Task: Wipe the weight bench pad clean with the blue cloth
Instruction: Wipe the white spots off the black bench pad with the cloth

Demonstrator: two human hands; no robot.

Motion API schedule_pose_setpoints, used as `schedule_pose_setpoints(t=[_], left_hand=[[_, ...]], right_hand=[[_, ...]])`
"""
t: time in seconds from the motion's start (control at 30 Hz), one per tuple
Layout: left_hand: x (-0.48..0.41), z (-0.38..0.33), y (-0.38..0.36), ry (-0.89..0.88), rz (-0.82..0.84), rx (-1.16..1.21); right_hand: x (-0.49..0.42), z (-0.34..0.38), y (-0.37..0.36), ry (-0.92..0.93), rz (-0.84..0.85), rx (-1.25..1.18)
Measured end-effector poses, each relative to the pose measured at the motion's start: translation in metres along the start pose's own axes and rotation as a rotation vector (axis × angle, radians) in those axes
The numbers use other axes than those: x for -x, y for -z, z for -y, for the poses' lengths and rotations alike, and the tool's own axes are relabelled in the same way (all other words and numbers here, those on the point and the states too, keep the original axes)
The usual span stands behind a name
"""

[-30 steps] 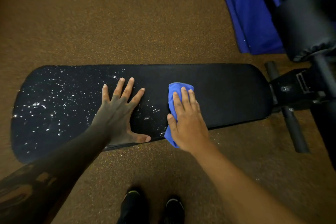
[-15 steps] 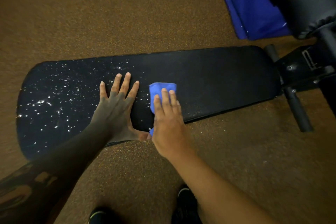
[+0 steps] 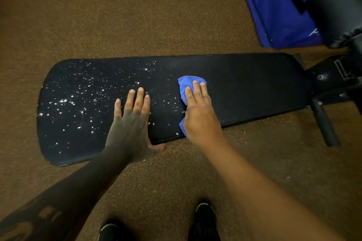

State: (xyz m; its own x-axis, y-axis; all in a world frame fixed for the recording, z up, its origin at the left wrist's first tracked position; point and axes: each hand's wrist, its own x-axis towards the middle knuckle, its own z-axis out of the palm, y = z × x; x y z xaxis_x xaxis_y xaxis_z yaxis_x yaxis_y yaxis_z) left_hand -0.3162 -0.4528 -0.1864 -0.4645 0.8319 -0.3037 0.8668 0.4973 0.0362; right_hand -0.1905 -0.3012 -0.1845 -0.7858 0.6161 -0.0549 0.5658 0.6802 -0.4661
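The long black bench pad [image 3: 254, 88] lies across the view, its left half dotted with white specks and its right half dark and plain. My right hand [image 3: 199, 115] presses flat on the blue cloth [image 3: 186, 84] near the pad's middle, and the cloth shows above my fingertips and below my palm. My left hand [image 3: 131, 123] rests flat on the pad just left of it, fingers spread, thumb hanging over the near edge.
Brown speckled floor surrounds the bench. The black bench frame [image 3: 333, 76] and a foot bar [image 3: 325, 123] stick out at the right. A blue mat [image 3: 278, 10] with white lettering and a black padded roller [image 3: 337, 2] are at the top right. My shoes [image 3: 203, 221] stand below.
My right hand slid the cloth left toward my left hand, then back to the right and up the pad. My left hand stayed flat in place.
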Motion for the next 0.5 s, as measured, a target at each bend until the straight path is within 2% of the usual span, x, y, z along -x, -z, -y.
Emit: schedule_pose_setpoints(t=[0.2, 0.33, 0.5], left_hand=[[0.005, 0.005, 0.001, 0.005, 0.009, 0.002], [0.006, 0.006, 0.002, 0.028, 0.006, -0.01], [0.01, 0.006, 0.004, 0.087, -0.002, 0.045]], right_hand=[[0.019, 0.011, 0.0, 0.158, 0.093, 0.023], [-0.014, 0.008, 0.005, -0.042, 0.034, 0.013], [0.013, 0.023, -0.006, 0.128, 0.129, 0.053]])
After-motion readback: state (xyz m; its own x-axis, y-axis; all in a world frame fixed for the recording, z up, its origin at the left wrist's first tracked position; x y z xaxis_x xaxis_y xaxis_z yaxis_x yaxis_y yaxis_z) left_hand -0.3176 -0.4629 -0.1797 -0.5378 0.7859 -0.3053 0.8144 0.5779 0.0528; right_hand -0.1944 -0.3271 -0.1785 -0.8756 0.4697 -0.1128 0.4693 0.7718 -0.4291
